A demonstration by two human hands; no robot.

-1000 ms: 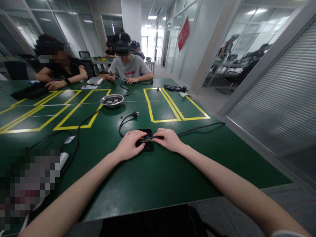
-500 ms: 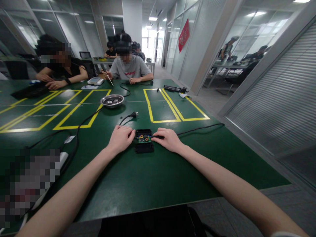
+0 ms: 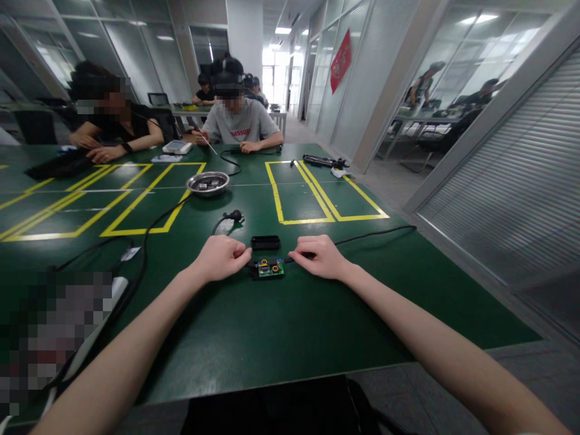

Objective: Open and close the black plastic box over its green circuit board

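A small green circuit board [image 3: 270, 269] with copper-wound coils lies between my hands, over one black plastic case half that it largely covers. The other black case half [image 3: 265, 243] sits just beyond it, its hollow side up. My left hand [image 3: 223, 257] pinches the power cord that runs from the board's left end to a black plug [image 3: 235, 215]. Closed round the black cable [image 3: 376, 234] at the board's right end is my right hand [image 3: 319, 257]. The cable trails off to the right across the table.
A metal bowl [image 3: 207, 183] with small metal parts stands beyond my left hand. Yellow tape [image 3: 136, 232] marks rectangles on the green table [image 3: 290, 338]. A black tool-like object [image 3: 324, 161] lies at the far right. Two people [image 3: 242, 121] sit across the table. A white power strip [image 3: 118, 290] is at left.
My hands have brought the circuit board toward me, from between the two case halves to over the nearer one. The plug has shifted left and turned.
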